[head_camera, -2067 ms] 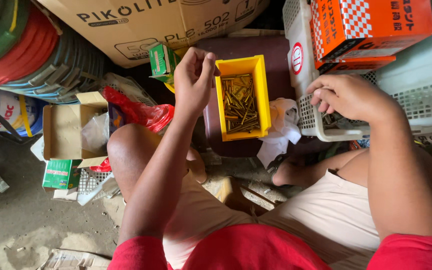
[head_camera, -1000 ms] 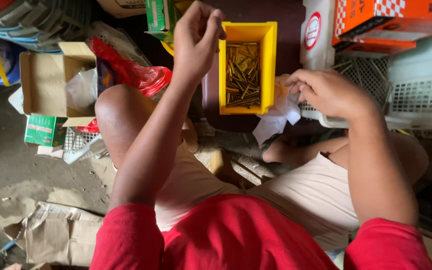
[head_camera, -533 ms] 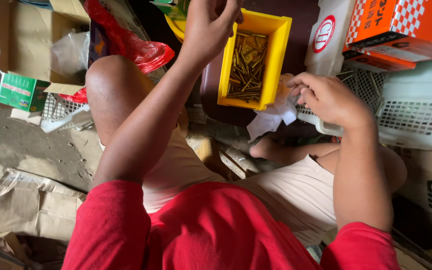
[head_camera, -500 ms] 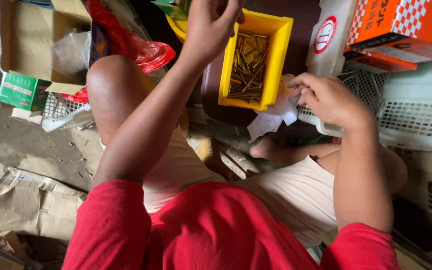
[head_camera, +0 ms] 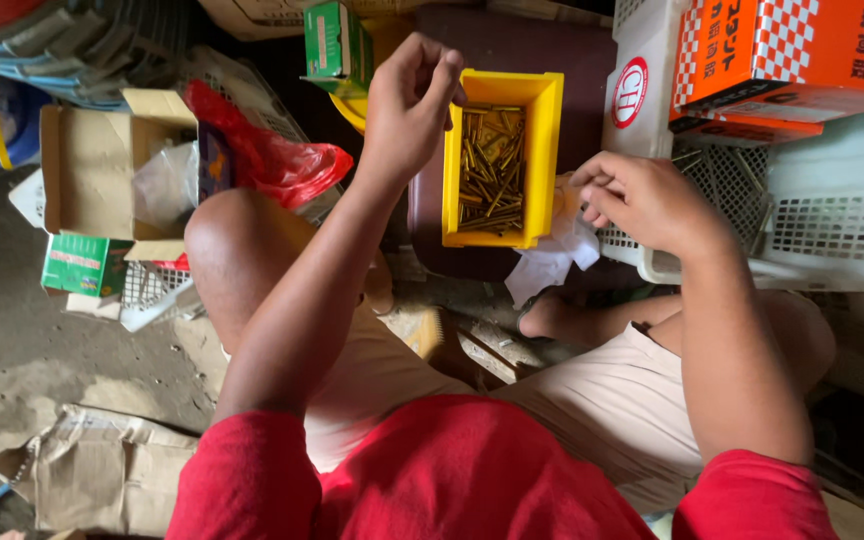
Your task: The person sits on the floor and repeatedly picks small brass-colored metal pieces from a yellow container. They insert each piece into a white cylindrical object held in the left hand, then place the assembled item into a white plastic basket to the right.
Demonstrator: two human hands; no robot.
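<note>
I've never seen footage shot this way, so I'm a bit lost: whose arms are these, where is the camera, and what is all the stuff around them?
The camera sits on the person's head and looks straight down, so you see their own red shirt, bent knees and both arms from above. The left hand is raised beside a yellow bin filled with small brass-coloured metal pieces; its fingers are pinched together, though what they hold is too small to tell. The right hand rests curled at the edge of a white plastic basket, near a crumpled white cloth. An orange checkered box lies on the basket. To the left are an open cardboard box, a red plastic bag and small green boxes.
</note>
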